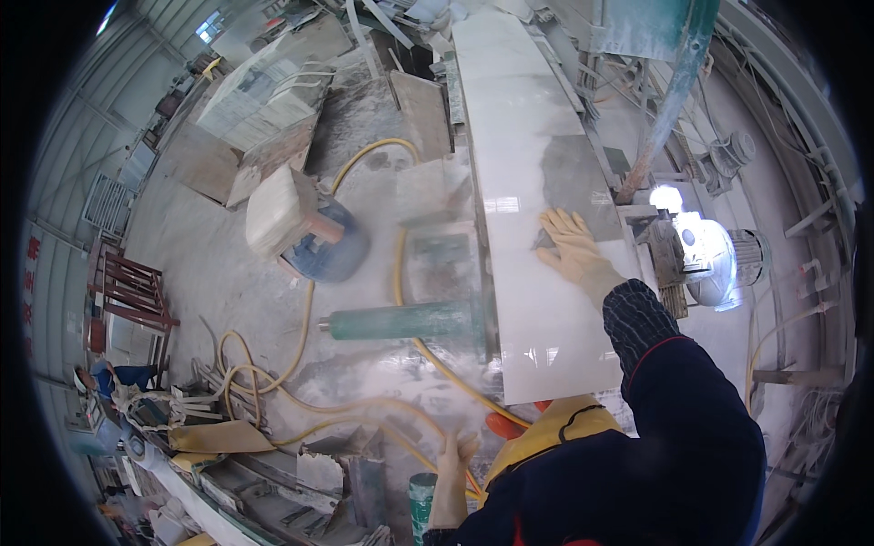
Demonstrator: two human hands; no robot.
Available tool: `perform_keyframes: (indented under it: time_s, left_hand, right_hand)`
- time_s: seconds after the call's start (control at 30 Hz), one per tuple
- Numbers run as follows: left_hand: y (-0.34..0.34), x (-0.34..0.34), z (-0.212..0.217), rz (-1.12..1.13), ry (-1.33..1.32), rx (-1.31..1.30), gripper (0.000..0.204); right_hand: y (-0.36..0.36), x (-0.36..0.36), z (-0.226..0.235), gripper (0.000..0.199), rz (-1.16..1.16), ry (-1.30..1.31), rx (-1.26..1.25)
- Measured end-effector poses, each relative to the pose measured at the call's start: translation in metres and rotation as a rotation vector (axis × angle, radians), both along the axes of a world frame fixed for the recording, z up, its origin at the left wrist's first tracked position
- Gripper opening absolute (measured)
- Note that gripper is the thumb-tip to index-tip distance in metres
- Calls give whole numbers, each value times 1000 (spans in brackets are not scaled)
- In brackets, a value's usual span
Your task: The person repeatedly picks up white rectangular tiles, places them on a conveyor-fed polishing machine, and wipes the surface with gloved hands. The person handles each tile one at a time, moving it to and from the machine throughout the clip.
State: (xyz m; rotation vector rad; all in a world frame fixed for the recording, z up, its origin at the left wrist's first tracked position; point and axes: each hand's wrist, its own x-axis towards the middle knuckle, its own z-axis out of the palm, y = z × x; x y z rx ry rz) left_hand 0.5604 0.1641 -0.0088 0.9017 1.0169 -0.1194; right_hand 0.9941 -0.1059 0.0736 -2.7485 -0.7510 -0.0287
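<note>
My right hand (575, 247), in a pale yellow glove, lies flat with fingers outstretched on a long, glossy white slab (546, 314). A dark grey patch (580, 177) marks the slab around and beyond the fingers. Something small and dark shows between thumb and forefinger; whether it is a loose piece or part of the patch, I cannot tell. Down at lower centre my left hand (452, 469), gloved alike, is closed around a yellow hose (401, 403) that trails away to the left. A yellow apron (546, 432) covers my front at the slab's near end.
A green cylinder (401, 321) juts out left of the slab. Beyond it stands a blue barrel (332, 250) with a pale block-shaped thing on top. An electric motor (748, 255) is at the slab's right. Scrap pieces (300, 491) and looped hose (238, 364) lie at left.
</note>
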Motion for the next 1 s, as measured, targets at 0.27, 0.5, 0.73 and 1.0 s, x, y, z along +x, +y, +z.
perform_keyframes:
  time_s: [0.27, 0.5, 0.73, 1.0]
  left_hand:
    - [-1, -92, -20, 228, 259, 100, 38]
    - [-15, -142, -27, 299, 424, 124, 33]
    - [-54, -191, -36, 331, 299, 261, 40]
    - [-56, -193, -34, 354, 396, 99, 53]
  right_hand:
    - [1, 3, -1, 68, -9, -52, 11]
    - [-1, 8, -7, 60, -3, -120, 125]
    - [-2, 16, -15, 53, -8, -119, 121]
    - [-2, 26, -23, 48, -22, -106, 175]
